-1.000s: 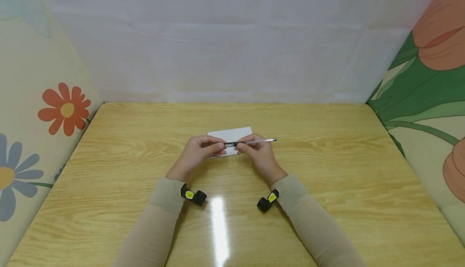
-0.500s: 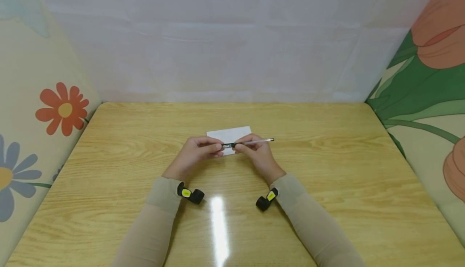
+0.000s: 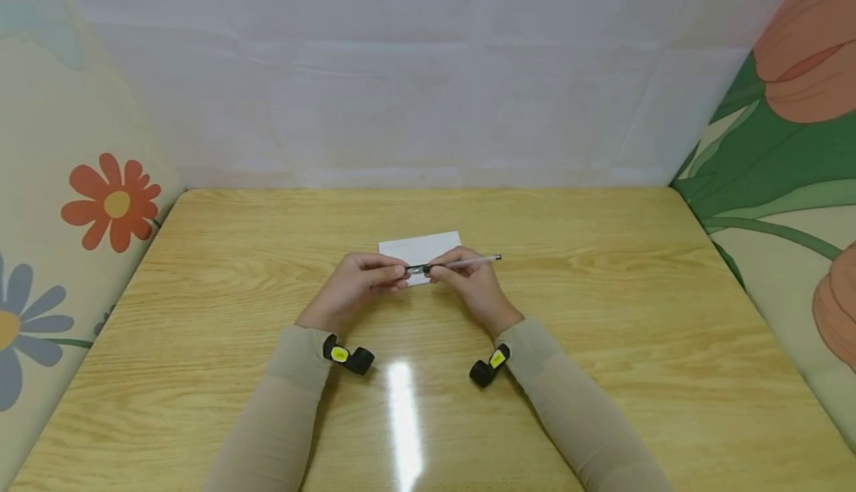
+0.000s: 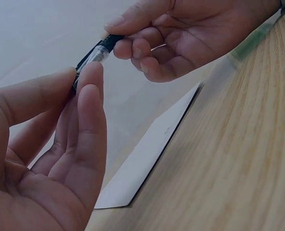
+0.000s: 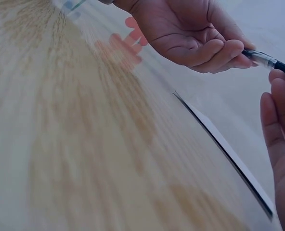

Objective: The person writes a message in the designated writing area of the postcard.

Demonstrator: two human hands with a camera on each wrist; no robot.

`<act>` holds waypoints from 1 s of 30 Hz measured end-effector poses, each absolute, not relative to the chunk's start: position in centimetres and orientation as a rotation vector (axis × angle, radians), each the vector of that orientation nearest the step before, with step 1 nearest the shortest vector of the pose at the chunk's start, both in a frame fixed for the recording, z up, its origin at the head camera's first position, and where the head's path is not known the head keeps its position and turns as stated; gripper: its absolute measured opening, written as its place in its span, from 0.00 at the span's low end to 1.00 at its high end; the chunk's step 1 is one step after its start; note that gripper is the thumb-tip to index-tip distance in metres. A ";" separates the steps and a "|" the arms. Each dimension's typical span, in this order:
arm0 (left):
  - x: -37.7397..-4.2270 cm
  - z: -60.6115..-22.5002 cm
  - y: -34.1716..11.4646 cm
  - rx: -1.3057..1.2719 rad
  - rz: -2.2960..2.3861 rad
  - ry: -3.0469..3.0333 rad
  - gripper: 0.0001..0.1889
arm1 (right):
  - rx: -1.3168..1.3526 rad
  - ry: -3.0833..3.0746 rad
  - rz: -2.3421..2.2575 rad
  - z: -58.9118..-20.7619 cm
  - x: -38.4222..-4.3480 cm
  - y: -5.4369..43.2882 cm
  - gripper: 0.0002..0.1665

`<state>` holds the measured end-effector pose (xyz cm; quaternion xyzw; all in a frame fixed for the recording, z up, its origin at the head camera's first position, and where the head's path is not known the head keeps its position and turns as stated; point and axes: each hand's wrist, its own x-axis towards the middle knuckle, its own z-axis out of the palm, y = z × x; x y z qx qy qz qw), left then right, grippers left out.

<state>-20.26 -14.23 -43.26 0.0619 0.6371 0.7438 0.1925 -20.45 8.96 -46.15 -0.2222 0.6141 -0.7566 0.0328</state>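
Holding a slim pen [image 3: 480,260] level in midair btwn both hands, approx. above the near part of a white card [image 3: 420,246], not touching it. W/ L hand [image 3: 354,282], pinching the clear, blk-clipped end btwn thumb + fingertips, leaving next to no gap at the tips; bending the lower fingers only loosely. W/ R hand [image 3: 480,284], pinching the dark part next to it, also at thumb + fingertips, w/ other fingers half curled; letting the long pale barrel stick out past the knuckles.

Poss. risking a sudden jerk if tugging hard on a tight joint, so flinging a loose piece. Poss. slipping too, b/c gripping smooth plastic by so little surface. Maybe snapping the thin clip if pressing sideways. Poss. marking the card if dropping the pen w/ tip bare; not seeing the tip, so not judging how firmly seated.

Seeing what's prob. hard plastic on the pen: round, narrow, see-thru at the clear end. On the card, seeing flat matte white, straight edges, a faint mark in the L-wrist view. Seeing yellow-brown wood grain on the table [image 3: 602,306], w/ bright glare; prob. slick, so likely letting a dropped pen roll. Wearing beige, softly creased sleeves [image 3: 274,410].
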 end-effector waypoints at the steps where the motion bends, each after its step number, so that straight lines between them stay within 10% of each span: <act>1: -20.3 -43.3 -14.3 0.173 2.090 1.782 0.10 | -0.686 1.887 -2.325 -46.1 -20.5 9.0 0.03; 30: -20.2 -43.1 -18.4 0.009 2.231 1.661 0.13 | -0.551 1.469 -2.724 -46.5 -21.9 10.9 0.02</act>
